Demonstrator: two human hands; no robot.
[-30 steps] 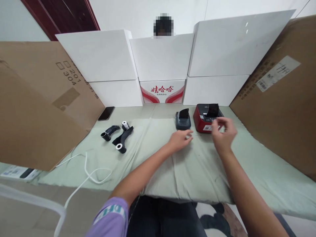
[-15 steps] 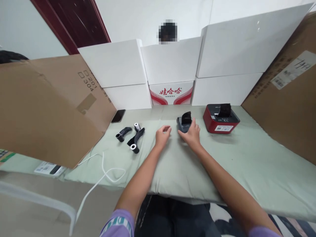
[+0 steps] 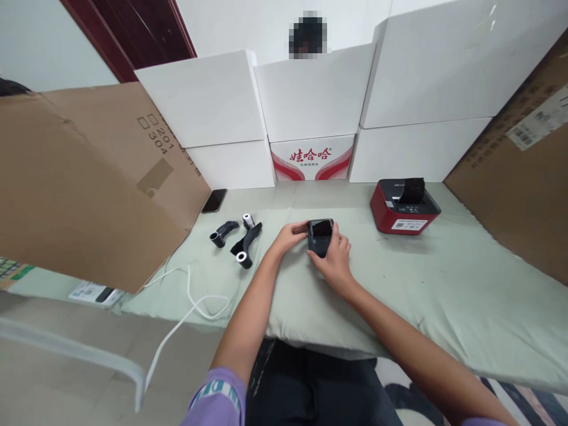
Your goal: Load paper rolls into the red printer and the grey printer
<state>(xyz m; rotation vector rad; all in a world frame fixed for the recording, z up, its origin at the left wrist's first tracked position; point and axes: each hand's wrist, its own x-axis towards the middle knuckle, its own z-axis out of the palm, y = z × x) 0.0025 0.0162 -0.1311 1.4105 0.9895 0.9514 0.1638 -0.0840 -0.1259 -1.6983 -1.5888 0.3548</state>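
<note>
- Two bare hands meet around a small dark device (image 3: 319, 241), which sits to the left of a red machine (image 3: 403, 208) and well apart from it, over a green-clothed table (image 3: 421, 290).
- The right hand (image 3: 336, 261), the nearer of the two to the red machine, holds the device: thumb at its near left corner, fingers along the side facing the red machine.
- The left hand (image 3: 287, 238) reaches in from the side farther from the red machine, fingertips at the device's left edge; whether they grip or merely touch, one cannot tell.
- The device lies ahead and slightly left of the right palm, its long axis seemingly pointing away from the person and not toward the red machine. Whether it is lifted off the cloth cannot be told.
- Behind and left of the red machine, a white carton (image 3: 313, 171) bears 娃哈哈 in red, with ® and a smaller line, 饮用纯净水.
- Far left of the red machine, a cardboard panel (image 3: 110, 195) reads "201" and "304" beside outlined squares.
- The red machine's white sticker (image 3: 409, 225) shows a square code and print too small to read; to its right, a barcode label (image 3: 536, 121) runs out of view.
</note>
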